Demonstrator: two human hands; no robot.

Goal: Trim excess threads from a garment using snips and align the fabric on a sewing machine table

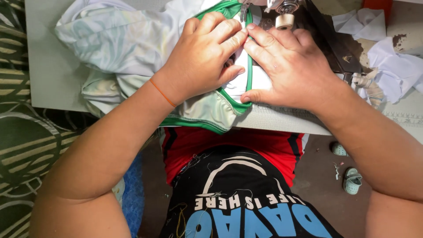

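My left hand (203, 57) lies flat on a white garment with green trim (132, 44), fingers pressing the cloth close to the sewing machine's presser foot (243, 11). An orange band circles that wrist. My right hand (286, 66) presses the same garment from the right, its fingertips meeting the left hand's just in front of the needle area. The green edge band (249, 79) curves between both hands and down to the table's front edge. A knurled cream knob of the sewing machine (284, 20) sits just above my right hand.
The grey sewing table (48, 66) carries the bunched garment at left. White cloth scraps (392, 66) lie at the right on a worn surface. A green patterned fabric pile (22, 145) hangs at left. Small pale shoes (352, 180) rest on the floor below.
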